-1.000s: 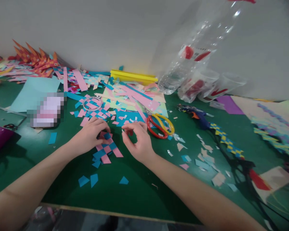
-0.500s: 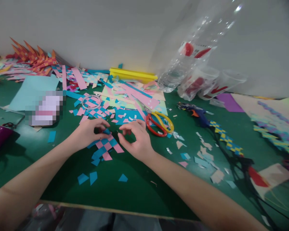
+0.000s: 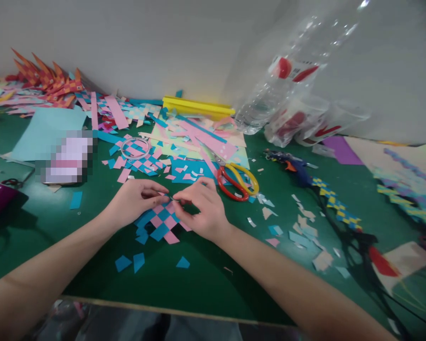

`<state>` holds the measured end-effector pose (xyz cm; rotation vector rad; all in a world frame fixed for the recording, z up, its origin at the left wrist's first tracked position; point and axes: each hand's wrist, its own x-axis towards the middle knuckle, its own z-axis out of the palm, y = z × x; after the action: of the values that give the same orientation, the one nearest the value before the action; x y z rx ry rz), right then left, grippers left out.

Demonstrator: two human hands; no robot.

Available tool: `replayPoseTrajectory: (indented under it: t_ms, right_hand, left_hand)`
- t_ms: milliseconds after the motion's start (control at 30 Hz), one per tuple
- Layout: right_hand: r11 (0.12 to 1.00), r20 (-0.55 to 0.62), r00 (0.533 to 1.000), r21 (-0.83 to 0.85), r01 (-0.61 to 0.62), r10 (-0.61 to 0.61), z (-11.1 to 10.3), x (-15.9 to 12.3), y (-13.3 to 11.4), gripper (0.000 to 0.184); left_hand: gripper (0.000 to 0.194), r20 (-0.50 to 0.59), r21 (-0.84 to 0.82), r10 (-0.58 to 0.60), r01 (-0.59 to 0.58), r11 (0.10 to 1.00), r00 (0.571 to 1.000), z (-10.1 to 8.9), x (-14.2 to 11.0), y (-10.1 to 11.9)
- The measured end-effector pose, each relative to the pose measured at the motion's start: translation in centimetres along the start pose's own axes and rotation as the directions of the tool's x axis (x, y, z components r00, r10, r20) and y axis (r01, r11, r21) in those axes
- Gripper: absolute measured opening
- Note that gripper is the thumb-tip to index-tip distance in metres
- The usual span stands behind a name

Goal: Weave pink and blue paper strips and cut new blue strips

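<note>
My left hand point(image 3: 135, 201) is closed on the upper edge of a piece of woven paper point(image 3: 165, 221), a blue and pink check with loose strip ends at its lower side. Thumb and fingers of my right hand point(image 3: 202, 206) pinch together at the top corner of the weave, close against my left fingertips. Something thin and dark shows between the two hands, too small to name. Small blue paper offcuts point(image 3: 138, 262) lie on the green table below the weave. The fingertips partly cover the weave's top.
Red and yellow-handled scissors point(image 3: 237, 181) lie just right of my right hand. Beyond are a roll of clear tape point(image 3: 135, 148), a yellow strip holder point(image 3: 199, 108) and a plastic bottle point(image 3: 255, 113). A glue gun point(image 3: 298, 173) with a cable lies right, a phone point(image 3: 69, 158) left.
My two hands have come together: the right fingertips now meet the left ones at the weave's top. The woven paper has shifted slightly right and turned, showing more of its checks.
</note>
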<state>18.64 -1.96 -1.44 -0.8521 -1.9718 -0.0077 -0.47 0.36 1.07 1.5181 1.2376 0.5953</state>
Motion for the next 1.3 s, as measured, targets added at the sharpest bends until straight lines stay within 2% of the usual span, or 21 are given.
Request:
replayPoseTrajectory:
  t_ms: [167,333,433,567,700,933,1067,1300]
  right_hand:
    - [0.997,0.05,0.997,-0.059,0.056,-0.053,0.14,-0.13,0.12,0.01]
    - [0.994,0.024,0.998,-0.09,0.061,-0.059,0.26,-0.11,0.29,0.012]
    - [0.994,0.039,0.998,-0.099,0.044,-0.041,0.42,-0.11,0.43,0.013]
    - [0.989,0.041,0.998,-0.132,0.06,-0.055,0.6,-0.09,0.55,0.015]
    - [0.986,0.043,0.996,-0.141,0.09,-0.084,0.74,-0.22,0.7,0.013]
    - [0.99,0.091,0.995,-0.135,0.049,-0.037,0.91,-0.29,0.77,0.014]
    - [0.985,0.11,0.994,-0.165,0.045,-0.027,0.92,-0.28,0.72,0.014]
    - [0.982,0.059,0.997,-0.181,0.052,-0.042,0.93,-0.12,0.47,0.013]
  left_hand:
    - [0.035,0.004,-0.137,-0.034,0.034,0.99,0.999,0.5,0.04,-0.12]
    - [0.046,0.029,-0.167,-0.067,0.071,0.983,0.997,0.5,-0.02,-0.14]
    - [0.045,0.044,-0.183,-0.081,0.087,0.979,0.996,0.52,-0.12,-0.03]
    - [0.042,0.059,-0.133,-0.111,0.118,0.984,0.992,0.64,-0.24,-0.11]
    - [0.041,0.062,-0.102,-0.094,0.1,0.99,0.994,0.58,-0.13,-0.44]
    - [0.035,0.05,-0.074,-0.042,0.046,0.996,0.998,0.55,0.15,-0.44]
    - [0.038,0.046,-0.043,-0.056,0.058,0.997,0.997,0.67,0.19,-0.56]
    - [0.034,0.044,-0.011,-0.027,0.028,1.0,0.999,0.67,0.31,-0.44]
